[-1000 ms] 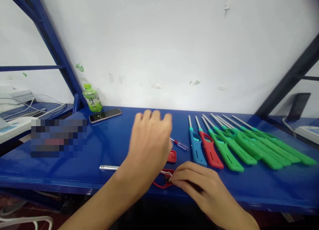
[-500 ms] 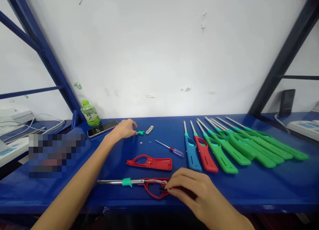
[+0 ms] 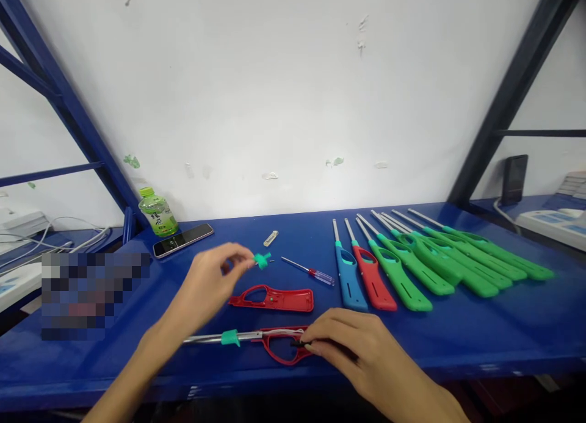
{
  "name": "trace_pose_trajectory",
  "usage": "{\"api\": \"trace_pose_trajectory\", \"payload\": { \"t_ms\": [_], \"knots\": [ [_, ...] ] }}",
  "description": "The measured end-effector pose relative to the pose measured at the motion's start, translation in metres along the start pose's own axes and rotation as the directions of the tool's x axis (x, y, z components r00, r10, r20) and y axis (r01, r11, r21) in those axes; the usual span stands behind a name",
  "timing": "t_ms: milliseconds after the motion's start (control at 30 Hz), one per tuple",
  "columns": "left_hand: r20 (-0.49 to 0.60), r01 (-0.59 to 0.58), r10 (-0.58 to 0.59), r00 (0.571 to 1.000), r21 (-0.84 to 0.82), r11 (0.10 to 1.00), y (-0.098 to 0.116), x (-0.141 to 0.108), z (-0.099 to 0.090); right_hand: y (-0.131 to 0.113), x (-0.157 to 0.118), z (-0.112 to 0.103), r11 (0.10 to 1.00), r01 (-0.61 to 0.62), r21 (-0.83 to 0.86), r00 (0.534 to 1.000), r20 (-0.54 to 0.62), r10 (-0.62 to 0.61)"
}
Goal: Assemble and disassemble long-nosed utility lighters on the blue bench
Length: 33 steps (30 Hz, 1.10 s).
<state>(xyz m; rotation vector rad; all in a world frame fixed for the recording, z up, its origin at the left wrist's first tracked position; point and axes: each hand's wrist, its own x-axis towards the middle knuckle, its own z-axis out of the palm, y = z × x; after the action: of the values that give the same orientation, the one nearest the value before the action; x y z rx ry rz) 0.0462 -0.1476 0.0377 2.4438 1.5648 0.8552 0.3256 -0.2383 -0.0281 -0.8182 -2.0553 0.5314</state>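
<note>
My left hand [image 3: 215,273] pinches a small teal plastic trigger [image 3: 262,260] in the air above the table. Close to the front edge lies an opened red gas lighter shell [image 3: 271,353], with a metal tube [image 3: 201,338], a teal collar [image 3: 231,337] around the tube, and white wires [image 3: 286,331] inside. My right hand [image 3: 361,343] closes its thumb and fingers on a slim black part [image 3: 298,344] by the shell's handle end, which the hand hides. Just behind lies the other red shell half [image 3: 295,300], inner side up.
A screwdriver [image 3: 320,276] and a small whitish lighter part [image 3: 271,238] lie behind the shell half. Several assembled lighters [image 3: 407,282] fan out at the right. A phone [image 3: 183,240] and a green bottle [image 3: 158,213] are at the back left.
My left hand has picked up the teal trigger and brought it toward me. My right hand stays at the red shell with the black part. The view has shifted slightly.
</note>
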Motion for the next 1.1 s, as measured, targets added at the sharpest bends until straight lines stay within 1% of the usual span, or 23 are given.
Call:
{"api": "trace_pose_trajectory", "payload": {
  "t_ms": [100,133,200,267,400,633,800,933,1100],
  "knots": [
    [-0.02,-0.128,0.127,0.992,-0.095,0.987,0.022,-0.046,0.012,0.0,0.0,0.0,1.0,-0.016,0.014,1.0,0.001,0.016],
    [-0.067,-0.219,0.211,0.975,-0.145,0.965,0.027,-0.058,0.017,0.0,0.0,0.001,1.0,-0.019,0.02,1.0,0.004,0.019],
    [-0.139,-0.29,0.27,0.953,-0.152,0.945,0.033,-0.075,0.024,0.001,0.0,0.001,0.999,-0.024,0.034,1.0,0.013,0.023],
    [-0.148,-0.324,0.306,0.94,-0.112,0.939,0.033,-0.084,0.029,0.002,0.0,0.001,0.999,-0.036,0.038,0.999,0.026,0.035],
    [-0.107,-0.331,0.326,0.939,-0.033,0.943,0.029,-0.091,0.034,0.0,0.0,-0.001,0.998,-0.053,0.018,0.998,0.036,0.052],
    [-0.155,-0.291,0.289,0.945,0.012,0.957,0.033,-0.099,0.045,-0.001,0.001,-0.001,0.999,-0.035,0.012,0.999,0.033,0.034],
    [-0.137,-0.293,0.289,0.948,-0.012,0.956,0.034,-0.098,0.047,-0.001,0.001,-0.001,1.0,0.001,0.02,1.0,0.028,-0.001],
    [-0.128,-0.283,0.276,0.952,-0.038,0.958,0.034,-0.097,0.051,0.0,0.0,-0.001,1.0,-0.001,0.03,0.999,0.032,0.0],
    [-0.181,-0.269,0.244,0.953,-0.123,0.955,0.038,-0.096,0.058,0.0,0.001,-0.003,0.998,-0.023,0.052,0.999,0.044,0.021]
  ]
}}
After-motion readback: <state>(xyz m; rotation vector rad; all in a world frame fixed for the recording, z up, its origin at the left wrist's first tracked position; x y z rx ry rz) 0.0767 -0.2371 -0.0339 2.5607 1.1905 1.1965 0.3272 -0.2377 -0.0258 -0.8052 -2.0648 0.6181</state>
